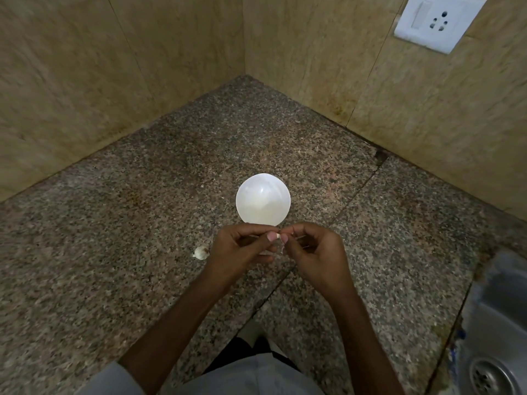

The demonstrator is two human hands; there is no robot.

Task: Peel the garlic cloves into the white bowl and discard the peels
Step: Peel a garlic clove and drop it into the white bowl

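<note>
Left hand (pixel 242 250) and right hand (pixel 312 252) pinch one pale garlic clove (pixel 277 236). The round, glossy white bowl (pixel 263 199) sits just beyond on speckled granite (pixel 137 223).

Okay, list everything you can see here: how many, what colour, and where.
white bowl: one, white, on the counter just beyond the hands
garlic clove: one, pale, pinched between the fingertips of both hands
loose garlic piece: one, white with brown, on the counter beside the left hand
counter: one, speckled grey-brown stone, fills the corner
wall tiles: beige, on two sides behind the counter
switch and socket plate: one, white, on the wall, top right
sink: one, steel, bottom right
left hand: pinches the clove
right hand: pinches the clove's other end
</note>
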